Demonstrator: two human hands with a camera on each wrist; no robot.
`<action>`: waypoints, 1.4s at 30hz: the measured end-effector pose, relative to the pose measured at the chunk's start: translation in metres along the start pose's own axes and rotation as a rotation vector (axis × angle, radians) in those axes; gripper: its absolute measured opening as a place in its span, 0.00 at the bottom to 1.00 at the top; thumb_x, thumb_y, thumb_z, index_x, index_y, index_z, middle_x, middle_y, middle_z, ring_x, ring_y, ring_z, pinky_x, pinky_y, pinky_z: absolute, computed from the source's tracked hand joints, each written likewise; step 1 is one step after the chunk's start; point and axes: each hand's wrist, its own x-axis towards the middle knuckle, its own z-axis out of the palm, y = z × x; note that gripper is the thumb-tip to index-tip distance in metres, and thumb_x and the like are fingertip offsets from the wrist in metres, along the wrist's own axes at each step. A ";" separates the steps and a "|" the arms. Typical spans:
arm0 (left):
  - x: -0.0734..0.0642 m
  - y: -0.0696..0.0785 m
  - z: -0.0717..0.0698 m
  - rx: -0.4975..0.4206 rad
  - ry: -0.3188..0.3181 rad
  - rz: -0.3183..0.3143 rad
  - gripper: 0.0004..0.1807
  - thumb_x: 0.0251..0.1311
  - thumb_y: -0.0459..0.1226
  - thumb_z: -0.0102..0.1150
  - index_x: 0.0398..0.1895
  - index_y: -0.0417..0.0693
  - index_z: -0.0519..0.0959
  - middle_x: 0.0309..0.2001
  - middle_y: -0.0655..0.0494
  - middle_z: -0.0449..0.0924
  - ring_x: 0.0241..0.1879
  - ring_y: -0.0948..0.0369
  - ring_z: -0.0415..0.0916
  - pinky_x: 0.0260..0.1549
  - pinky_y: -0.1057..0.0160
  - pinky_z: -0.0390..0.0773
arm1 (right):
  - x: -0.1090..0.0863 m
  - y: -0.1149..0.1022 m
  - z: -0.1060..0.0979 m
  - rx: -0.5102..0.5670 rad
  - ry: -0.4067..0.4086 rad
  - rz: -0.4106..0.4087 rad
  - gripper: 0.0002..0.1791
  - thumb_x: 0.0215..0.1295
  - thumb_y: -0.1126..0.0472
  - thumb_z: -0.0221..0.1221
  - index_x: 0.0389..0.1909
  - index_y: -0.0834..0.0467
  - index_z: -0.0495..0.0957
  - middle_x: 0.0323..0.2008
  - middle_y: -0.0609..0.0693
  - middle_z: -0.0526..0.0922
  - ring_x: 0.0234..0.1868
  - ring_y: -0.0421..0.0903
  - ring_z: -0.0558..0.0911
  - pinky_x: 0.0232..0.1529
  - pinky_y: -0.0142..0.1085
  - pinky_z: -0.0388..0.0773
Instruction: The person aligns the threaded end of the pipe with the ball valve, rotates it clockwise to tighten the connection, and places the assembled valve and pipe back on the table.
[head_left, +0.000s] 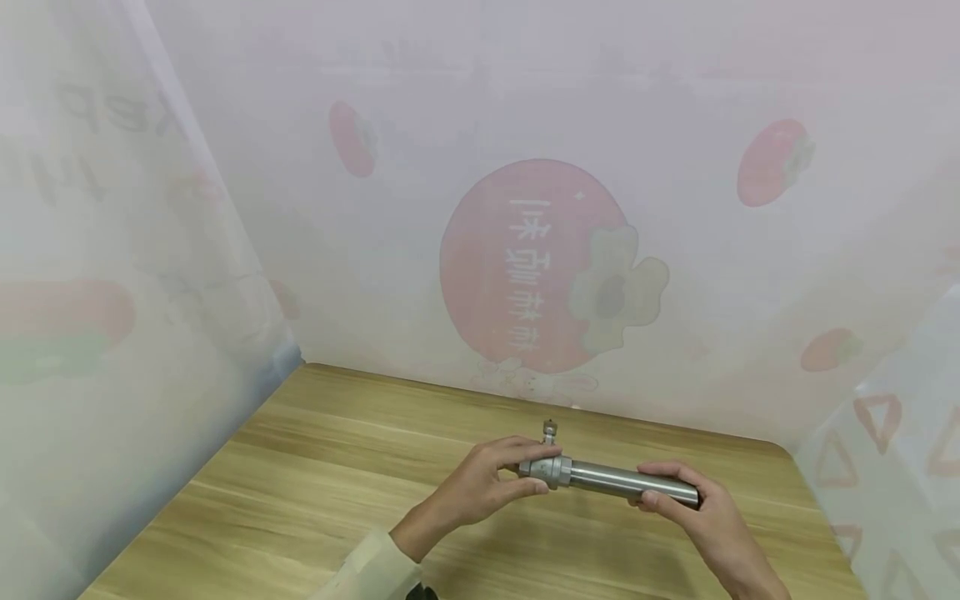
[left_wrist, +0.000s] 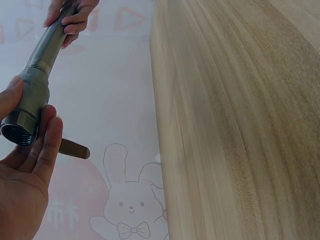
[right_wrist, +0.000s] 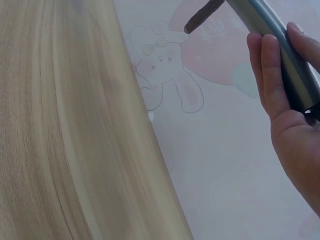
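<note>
A metal ball valve point(head_left: 546, 472) and a smooth steel pipe point(head_left: 611, 479) form one line, level above the table in the head view. My left hand point(head_left: 487, 481) grips the valve body, thumb on the near side and fingers on the far side. Its open end, threaded inside, faces the left wrist camera, and some thread point(left_wrist: 40, 66) shows where the pipe meets the valve. A short lever handle point(left_wrist: 74, 149) sticks out from the valve's side. Near the pipe's far end, my right hand point(head_left: 697, 500) holds it between thumb and fingers.
The wood-grain table point(head_left: 315, 475) extends beneath both hands. Behind it hangs a pale printed curtain point(head_left: 375, 275) with fruit drawings, and another sheet point(head_left: 67, 400) borders the left side. A sleeve point(head_left: 375, 571) covers the left forearm.
</note>
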 end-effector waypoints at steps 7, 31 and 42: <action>0.000 -0.001 0.001 -0.001 0.007 0.010 0.28 0.71 0.44 0.72 0.74 0.58 0.81 0.67 0.50 0.85 0.60 0.59 0.84 0.57 0.61 0.86 | 0.000 0.001 0.001 0.003 0.004 0.003 0.20 0.80 0.65 0.63 0.68 0.67 0.78 0.52 0.52 0.92 0.50 0.48 0.92 0.55 0.35 0.89; 0.000 0.001 0.000 0.007 0.000 -0.002 0.28 0.72 0.44 0.71 0.74 0.60 0.81 0.68 0.53 0.84 0.61 0.60 0.83 0.58 0.61 0.86 | -0.002 0.000 -0.002 0.094 -0.089 -0.020 0.23 0.77 0.72 0.62 0.69 0.69 0.72 0.57 0.49 0.86 0.55 0.48 0.91 0.58 0.37 0.89; 0.000 0.000 0.000 0.007 0.007 0.007 0.28 0.72 0.44 0.71 0.73 0.57 0.81 0.68 0.50 0.84 0.60 0.59 0.84 0.56 0.60 0.86 | 0.000 -0.003 0.000 0.031 -0.042 0.040 0.22 0.80 0.66 0.63 0.70 0.64 0.76 0.56 0.50 0.88 0.53 0.49 0.91 0.58 0.35 0.87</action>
